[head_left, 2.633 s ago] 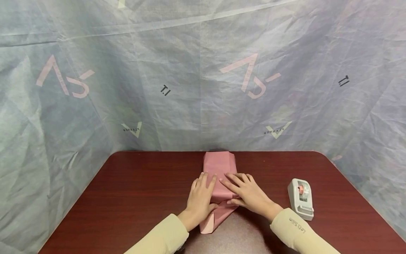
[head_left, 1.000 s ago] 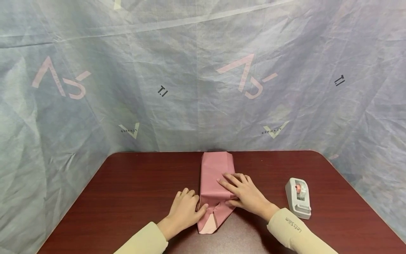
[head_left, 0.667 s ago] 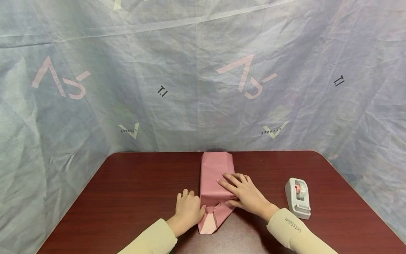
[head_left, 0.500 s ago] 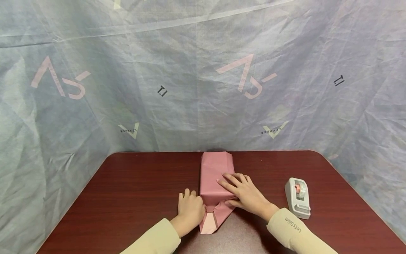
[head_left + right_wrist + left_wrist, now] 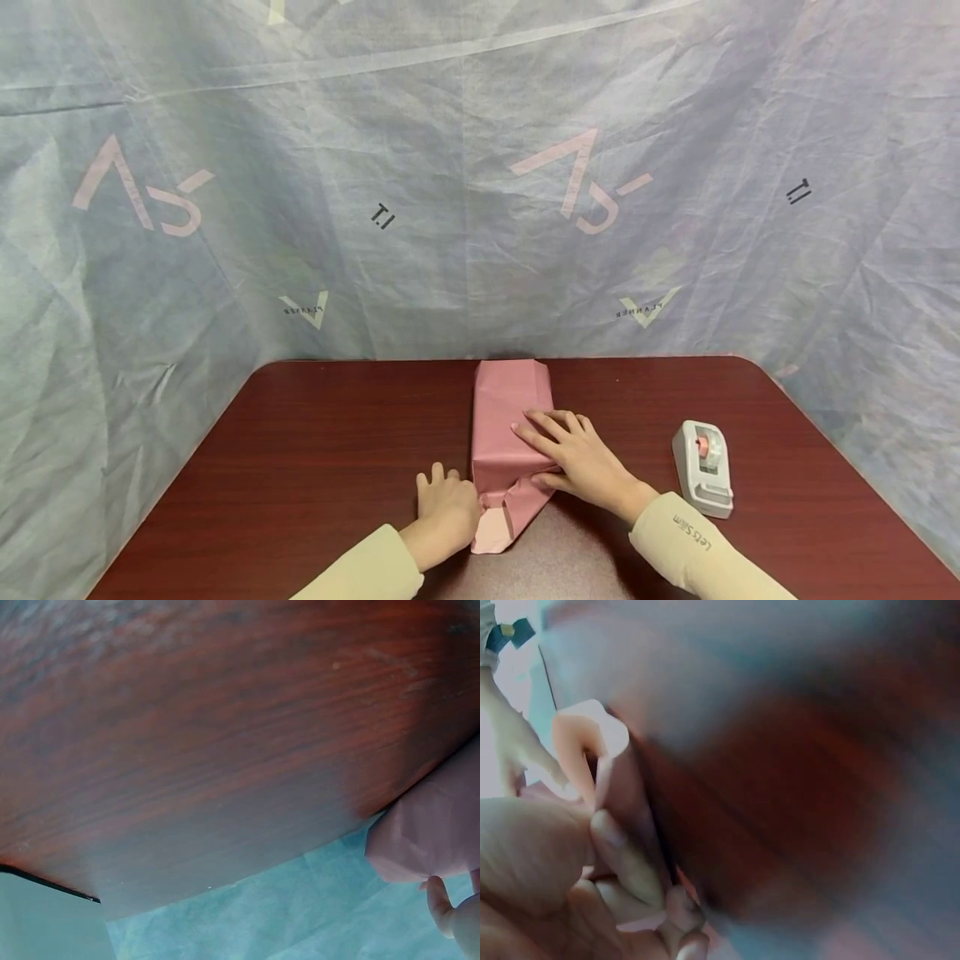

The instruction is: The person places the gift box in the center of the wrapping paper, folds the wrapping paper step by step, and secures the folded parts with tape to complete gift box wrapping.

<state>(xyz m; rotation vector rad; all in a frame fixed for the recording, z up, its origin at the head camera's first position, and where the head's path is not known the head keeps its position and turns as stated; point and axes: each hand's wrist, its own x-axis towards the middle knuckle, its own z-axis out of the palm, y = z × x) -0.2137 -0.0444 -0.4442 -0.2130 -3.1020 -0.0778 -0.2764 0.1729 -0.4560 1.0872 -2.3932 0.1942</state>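
A package wrapped in pink paper (image 5: 510, 400) lies lengthwise on the table, its near end a loose paper flap (image 5: 492, 531) with the pale inner side showing. At the flap's left edge, my left hand (image 5: 447, 510) pinches the wrapping paper (image 5: 622, 784) between thumb and curled fingers, as the left wrist view shows. My right hand (image 5: 588, 462) rests on the package's right side with fingers spread, thumb near the crease of the near end. The right wrist view catches the package's far end (image 5: 427, 829) and a bit of the fingers. Whatever is inside the paper is hidden.
A white tape dispenser (image 5: 705, 471) with an orange-cored roll stands on the dark red wooden table (image 5: 337, 450), to the right of my right hand. Behind the table and at its sides hangs a grey printed cloth (image 5: 420, 183).
My left hand has left the top of the package, gone to the flap's left edge, and drawn slightly nearer. The flap's pale opening has widened. My right hand has stayed almost still.
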